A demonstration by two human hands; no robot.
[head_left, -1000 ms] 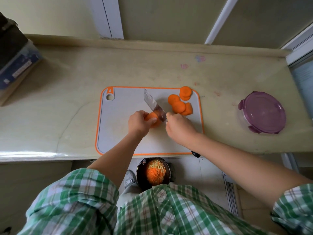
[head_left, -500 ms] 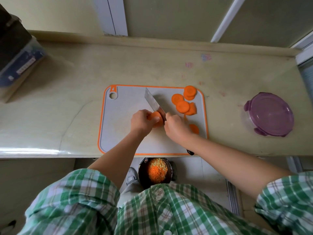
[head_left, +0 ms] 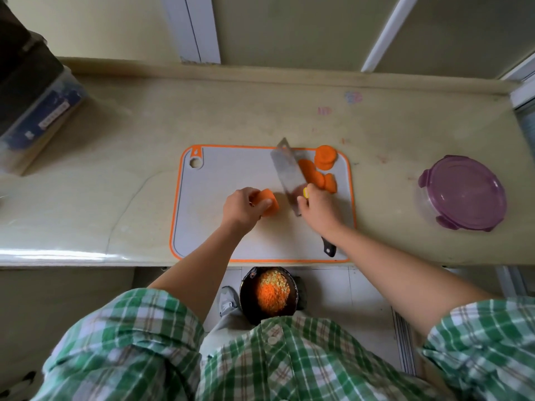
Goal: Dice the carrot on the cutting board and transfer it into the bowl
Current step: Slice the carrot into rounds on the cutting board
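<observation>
pale beige stone counter with a raised lip at the back, under a cream wall crossed by white frame strips; white tiled floor below the front edge. a grey cutting board with an orange rim lies flat near the front edge of the counter. a clear container with a purple lid sits well apart to the right, and a dark box over a clear bin sits at far left, cut off by the frame. left hand rests on the board, fingers curled round a short carrot chunk with the thumb pressed on its top. right hand is closed round the handle of a knife — the broad blade slants away over the board, between the chunk and a loose heap of carrot slices at the board's far right corner, some of them stacked. blade is motion-blurred; cannot tell whether its edge meets the board. only the black butt of the handle shows, poking out under the right wrist. a small yellow spot at the right forefinger — cannot make out what it is. a dark bowl sits below the counter edge, in front of the person, holding diced carrot and paler bits; its near side is hidden by a green plaid shirt.
</observation>
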